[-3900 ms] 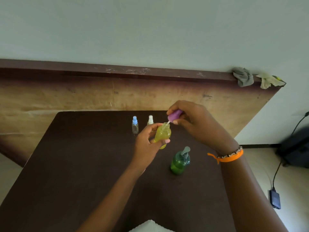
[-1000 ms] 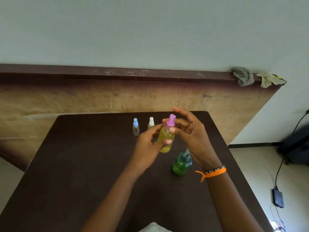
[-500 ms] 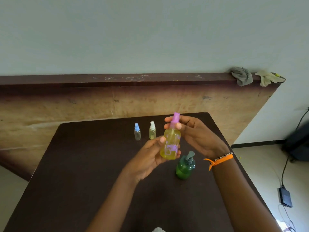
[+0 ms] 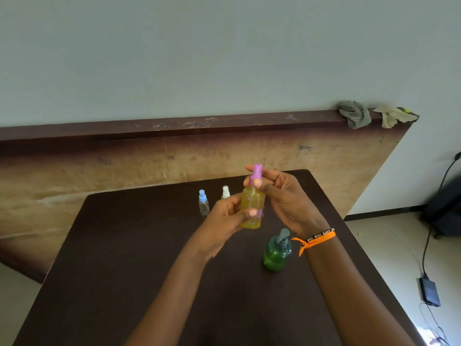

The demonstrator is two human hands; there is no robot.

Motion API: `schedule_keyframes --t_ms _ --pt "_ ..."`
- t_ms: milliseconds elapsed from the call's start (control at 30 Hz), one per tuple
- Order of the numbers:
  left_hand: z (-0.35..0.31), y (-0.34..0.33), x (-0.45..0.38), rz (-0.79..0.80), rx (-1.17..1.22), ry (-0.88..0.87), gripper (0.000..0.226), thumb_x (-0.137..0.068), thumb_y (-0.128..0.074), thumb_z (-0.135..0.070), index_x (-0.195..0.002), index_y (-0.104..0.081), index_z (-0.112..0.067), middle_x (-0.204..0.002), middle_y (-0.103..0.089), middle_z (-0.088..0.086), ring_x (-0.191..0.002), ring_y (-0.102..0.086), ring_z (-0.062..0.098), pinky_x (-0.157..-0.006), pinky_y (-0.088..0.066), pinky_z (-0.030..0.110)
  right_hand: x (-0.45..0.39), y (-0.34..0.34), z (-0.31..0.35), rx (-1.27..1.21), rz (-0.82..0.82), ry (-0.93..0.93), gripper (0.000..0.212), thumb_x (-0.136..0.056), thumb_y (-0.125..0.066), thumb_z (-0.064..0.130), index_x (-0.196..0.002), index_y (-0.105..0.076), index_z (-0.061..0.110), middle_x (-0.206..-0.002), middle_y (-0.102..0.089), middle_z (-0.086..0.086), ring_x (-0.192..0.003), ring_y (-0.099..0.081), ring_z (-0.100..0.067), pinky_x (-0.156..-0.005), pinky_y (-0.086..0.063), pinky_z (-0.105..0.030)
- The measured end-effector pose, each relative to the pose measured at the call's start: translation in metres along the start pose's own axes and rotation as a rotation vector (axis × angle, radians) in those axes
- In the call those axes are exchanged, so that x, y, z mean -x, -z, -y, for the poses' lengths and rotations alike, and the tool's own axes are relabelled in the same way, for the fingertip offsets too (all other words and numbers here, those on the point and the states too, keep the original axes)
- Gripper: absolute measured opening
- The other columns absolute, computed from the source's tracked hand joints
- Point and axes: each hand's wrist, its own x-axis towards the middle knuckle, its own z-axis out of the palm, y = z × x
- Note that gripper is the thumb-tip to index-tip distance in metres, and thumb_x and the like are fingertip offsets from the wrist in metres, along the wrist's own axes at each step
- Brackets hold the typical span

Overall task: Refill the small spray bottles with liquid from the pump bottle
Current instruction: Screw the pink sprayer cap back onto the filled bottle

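Bottle in hand: translucent yellow-filled plastic spray bottle with a purple spray cap [image 4: 252, 207] — held upright above the dark brown table [image 4: 129, 258].
Left hand [image 4: 224, 221]: fingers wrapped round the body.
Right hand [image 4: 282, 196]: fingertips pinch the cap.
Risk: we judge a cross-threaded cap would leak.
Neighbours: the squat green pump bottle [image 4: 277, 253] just below — an elbow could topple it; the blue-capped clear bottle [image 4: 203, 203] looks unfilled.
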Motion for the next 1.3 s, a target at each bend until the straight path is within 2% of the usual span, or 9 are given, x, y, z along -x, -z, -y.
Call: schedule_keyframes --t_ms 233,367,433,533,733,833,967,1033,1300 --pt "0.018 0.007 -0.012 -0.027 -0.116 -0.001 0.029 -0.088 -0.056 -0.004 -0.115 -0.056 -0.015 -0.104 -0.065 -0.001 -0.098 -0.062 0.009 -0.083 -0.052 0.023 -0.004 0.003 -0.017 0.161 -0.098 -0.007 0.026 -0.088 -0.060 0.002 -0.114 -0.063 0.005 -0.090 -0.074 -0.002 -0.085 -0.070 -0.006 -0.074 -0.053 -0.016" --pt "0.032 0.019 -0.022 -0.095 -0.138 -0.004 0.043 -0.089 -0.056 -0.004 -0.130 -0.049 -0.012 -0.116 -0.063 0.000 -0.107 -0.060 0.009 -0.084 -0.050 0.019 -0.018 0.005 -0.032 0.351 -0.191 -0.019 0.028 -0.084 -0.068 0.006 -0.112 -0.067 0.005 -0.099 -0.074 -0.006 -0.095 -0.070 -0.013 -0.083 -0.054 -0.021" --pt "0.039 0.023 -0.028 -0.135 -0.157 -0.014 0.043 -0.089 -0.055 -0.005 -0.131 -0.048 -0.014 -0.120 -0.061 0.000 -0.111 -0.058 0.009 -0.086 -0.050 0.018 -0.027 0.004 -0.040 0.434 -0.237 -0.030 0.028 -0.083 -0.070 0.008 -0.110 -0.069 0.007 -0.100 -0.074 -0.006 -0.096 -0.070 -0.015 -0.085 -0.053 -0.024" --pt "0.048 0.026 -0.038 -0.221 -0.176 -0.031 0.043 -0.089 -0.056 -0.006 -0.128 -0.049 -0.021 -0.118 -0.061 -0.006 -0.111 -0.057 0.006 -0.088 -0.048 0.016 -0.040 0.001 -0.054 0.534 -0.330 -0.025 0.023 -0.084 -0.069 0.007 -0.107 -0.069 0.007 -0.096 -0.072 -0.004 -0.090 -0.067 -0.010 -0.079 -0.052 -0.017" --pt "0.080 0.036 -0.057 -0.424 -0.256 0.098 0.045 -0.091 -0.051 -0.002 -0.134 -0.044 -0.012 -0.139 -0.046 0.001 -0.130 -0.040 0.014 -0.101 -0.035 0.023 -0.074 0.001 -0.097 0.722 -0.613 0.009 0.023 -0.089 -0.060 0.004 -0.110 -0.068 0.006 -0.093 -0.069 -0.004 -0.090 -0.063 -0.018 -0.085 -0.051 -0.033" --pt "0.097 0.047 -0.060 -0.485 -0.268 0.128 0.034 -0.091 -0.047 0.003 -0.123 -0.053 -0.007 -0.130 -0.055 0.006 -0.119 -0.051 0.016 -0.088 -0.040 0.016 -0.088 0.002 -0.124 0.755 -0.717 0.020 0.027 -0.090 -0.057 0.003 -0.116 -0.065 0.006 -0.101 -0.070 -0.014 -0.097 -0.063 -0.028 -0.083 -0.048 -0.035" --pt "0.113 0.061 -0.063 -0.530 -0.275 0.180 0.031 -0.090 -0.046 0.005 -0.117 -0.055 -0.009 -0.117 -0.060 0.004 -0.097 -0.054 0.003 -0.076 -0.041 0.003 -0.103 0.006 -0.150 0.694 -0.817 -0.033 0.028 -0.092 -0.054 0.002 -0.118 -0.064 0.003 -0.106 -0.070 -0.013 -0.099 -0.064 -0.025 -0.080 -0.041 -0.020" --pt "0.118 0.067 -0.065 -0.548 -0.274 0.192 0.030 -0.090 -0.047 0.005 -0.114 -0.057 -0.009 -0.111 -0.060 0.002 -0.090 -0.053 -0.005 -0.074 -0.040 -0.001 -0.110 0.011 -0.162 0.656 -0.848 -0.068 0.028 -0.092 -0.054 0.001 -0.118 -0.064 0.003 -0.108 -0.070 -0.013 -0.101 -0.065 -0.025 -0.082 -0.042 -0.019" --pt "0.130 0.081 -0.067 -0.578 -0.237 0.255 0.028 -0.091 -0.048 0.002 -0.102 -0.062 -0.018 -0.103 -0.063 -0.006 -0.095 -0.056 -0.002 -0.074 -0.040 -0.002 -0.124 0.026 -0.196 0.718 -0.844 -0.134 0.027 -0.093 -0.053 0.004 -0.116 -0.066 0.004 -0.106 -0.071 -0.011 -0.099 -0.065 -0.024 -0.076 -0.035 -0.011"
